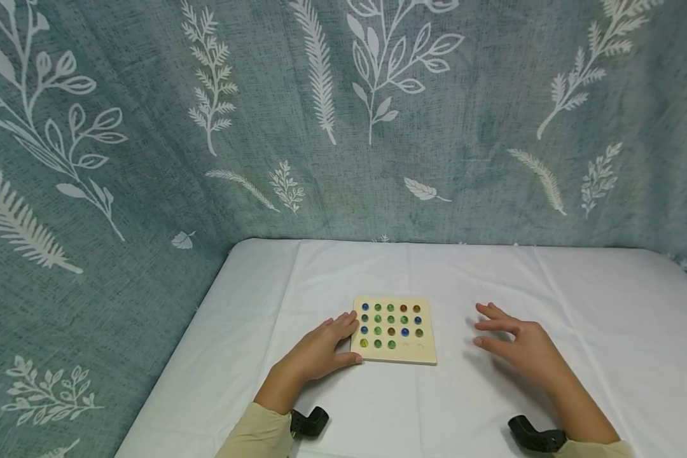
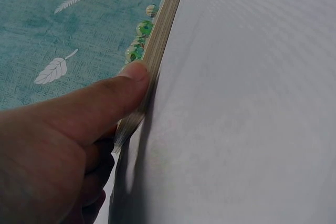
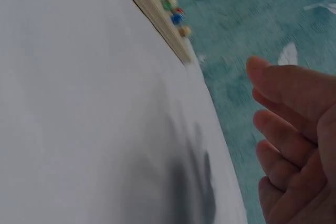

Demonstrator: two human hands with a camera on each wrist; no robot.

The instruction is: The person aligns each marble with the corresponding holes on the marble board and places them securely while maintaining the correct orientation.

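Observation:
A square, pale wooden board (image 1: 397, 355) lies flat on the white cloth in the head view. Rows of glass marbles (image 1: 391, 319) in green, blue and amber sit in its hollows; two hollows at the near right hold no marble. My left hand (image 1: 323, 350) grips the board's near left corner, fingers at the left side and thumb at the front edge. In the left wrist view the thumb (image 2: 134, 74) presses against the board's edge. To the right of the board, my right hand (image 1: 518, 343) hovers above the cloth, fingers loosely bent and apart, holding nothing.
White cloth (image 1: 464, 273) covers the table, with a few fold lines. A teal curtain (image 1: 343, 178) with white leaf prints hangs behind and along the left side. A black wrist device (image 1: 310, 422) sits at the left wrist, another (image 1: 535, 436) at the right.

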